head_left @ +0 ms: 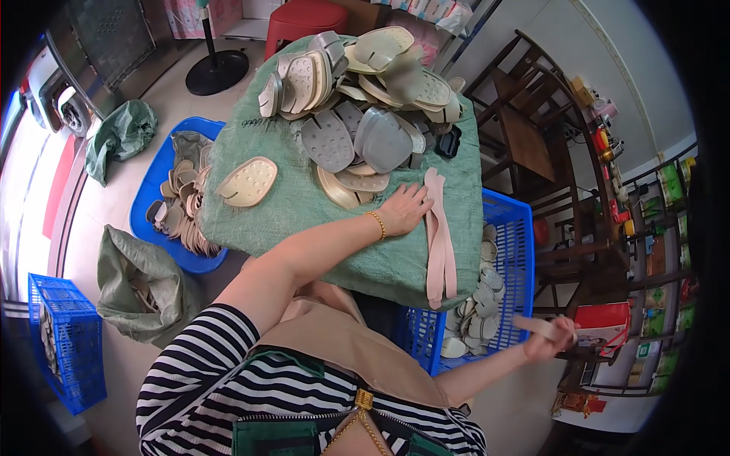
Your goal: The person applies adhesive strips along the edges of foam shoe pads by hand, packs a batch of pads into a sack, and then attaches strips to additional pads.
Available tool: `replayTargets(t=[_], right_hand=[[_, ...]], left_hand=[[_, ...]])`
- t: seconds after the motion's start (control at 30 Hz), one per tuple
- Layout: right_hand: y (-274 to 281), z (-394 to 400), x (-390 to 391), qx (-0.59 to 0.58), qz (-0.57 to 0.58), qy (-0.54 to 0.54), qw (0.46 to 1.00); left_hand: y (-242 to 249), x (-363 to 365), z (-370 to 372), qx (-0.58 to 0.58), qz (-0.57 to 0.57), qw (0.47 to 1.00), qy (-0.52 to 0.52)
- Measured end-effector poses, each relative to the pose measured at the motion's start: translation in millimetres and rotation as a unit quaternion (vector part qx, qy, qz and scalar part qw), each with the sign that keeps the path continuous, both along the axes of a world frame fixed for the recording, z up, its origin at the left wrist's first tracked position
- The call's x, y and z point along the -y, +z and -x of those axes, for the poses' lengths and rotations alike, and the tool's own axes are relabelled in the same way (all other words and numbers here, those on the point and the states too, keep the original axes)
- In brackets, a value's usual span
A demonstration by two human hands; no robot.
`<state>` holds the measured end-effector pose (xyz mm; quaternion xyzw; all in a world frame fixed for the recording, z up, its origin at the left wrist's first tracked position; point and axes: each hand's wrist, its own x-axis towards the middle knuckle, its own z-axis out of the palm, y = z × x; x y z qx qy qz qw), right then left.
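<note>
My left hand point(403, 210), with a gold bracelet at the wrist, lies flat on the green woven sack point(365, 262). Its fingertips reach the edge of the long pale pink strips point(439, 243) lying along the sack's right side. Out to the right, past the blue basket, my right hand point(549, 346) is closed on a short pale strip point(536, 327), slightly blurred. Beyond my left hand is a heap of grey shoe-sole-shaped pads point(328, 141) and cream ones point(380, 47). One cream pad point(248, 182) lies apart on the left.
A blue basket point(525, 228) of pads stands at the sack's right. On the left are a blue tub point(141, 209) of pads, an open green sack point(125, 262) and another blue basket point(80, 346). Wooden chairs point(525, 133) stand at right, a red stool point(300, 23) behind.
</note>
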<state>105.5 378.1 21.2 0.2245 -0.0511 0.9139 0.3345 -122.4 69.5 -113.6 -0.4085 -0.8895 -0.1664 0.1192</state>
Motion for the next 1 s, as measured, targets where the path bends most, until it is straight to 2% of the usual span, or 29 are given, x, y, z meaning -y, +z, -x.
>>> replayTargets(t=[0.07, 0.13, 0.2, 0.27, 0.3, 0.33, 0.37, 0.4, 0.47, 0.5, 0.57, 0.63, 0.67, 0.7, 0.77, 0.83, 0.9, 0.93, 1.0], right_hand=[[18.6, -8.5, 15.5, -0.025, -0.032, -0.003, 0.999], [26.6, 4.5, 55.2, 0.015, -0.206, -0.018, 0.978], [17.6, 21.6, 85.5, 0.068, -0.258, 0.068, 0.961], [-1.5, 41.2, 126.8, 0.107, -0.269, 0.206, 0.935], [-26.9, 50.1, 135.3, 0.177, -0.306, 0.229, 0.907], [-30.0, 59.9, 157.6, 0.201, -0.388, 0.236, 0.868], [-28.7, 72.0, 181.6, 0.197, -0.438, 0.244, 0.842], [-31.3, 84.0, 197.4, 0.202, -0.427, 0.317, 0.823], [-36.7, 122.2, 233.5, 0.248, -0.486, 0.27, 0.793], [-33.3, 142.1, 252.0, 0.273, -0.465, 0.272, 0.797], [-33.9, 188.8, 279.7, 0.291, -0.438, 0.268, 0.807], [-46.6, 235.8, 298.6, 0.287, -0.413, 0.268, 0.822], [-49.5, 251.9, 305.1, 0.289, -0.393, 0.274, 0.829], [-51.5, 262.3, 305.3, 0.29, -0.391, 0.273, 0.83], [-50.3, 274.2, 301.2, 0.343, -0.405, 0.279, 0.8], [-52.2, 273.7, 304.8, 0.347, -0.399, 0.28, 0.801], [-57.8, 271.5, 312.9, 0.36, -0.422, 0.203, 0.807], [-61.9, 273.1, 312.0, 0.361, -0.419, 0.202, 0.808], [-68.4, 277.4, 310.6, 0.383, -0.46, 0.173, 0.782]], left_hand=[[-6.0, -4.0, 0.6, -0.082, -0.083, 0.993, 0.029], [8.0, 1.0, -1.8, -0.107, -0.097, 0.989, 0.003], [30.0, 14.6, -7.3, -0.13, -0.11, 0.985, -0.017], [53.4, 40.0, -13.6, -0.092, -0.162, 0.983, -0.004], [58.9, 56.0, -9.8, -0.095, -0.207, 0.973, 0.044], [65.7, 74.7, -2.0, -0.1, -0.251, 0.959, 0.089], [75.6, 92.4, 3.7, -0.143, -0.246, 0.941, 0.183], [72.7, 113.2, 18.1, -0.162, -0.234, 0.925, 0.251], [66.1, 145.8, 39.5, -0.138, -0.191, 0.909, 0.343], [60.9, 151.3, 39.8, -0.139, -0.191, 0.909, 0.343], [58.1, 157.5, 41.9, -0.143, -0.109, 0.92, 0.349], [65.8, 155.3, 41.8, -0.134, -0.123, 0.917, 0.354], [74.6, 153.7, 40.5, -0.08, -0.128, 0.917, 0.37], [79.0, 152.9, 39.7, -0.023, -0.134, 0.913, 0.385], [79.8, 156.3, 44.1, -0.015, -0.13, 0.919, 0.371], [78.2, 162.3, 52.8, -0.006, -0.129, 0.924, 0.361], [73.2, 168.3, 57.1, -0.022, -0.202, 0.931, 0.304], [69.9, 169.4, 57.0, -0.021, -0.2, 0.932, 0.302], [75.2, 168.1, 48.0, -0.042, -0.268, 0.929, 0.252]])
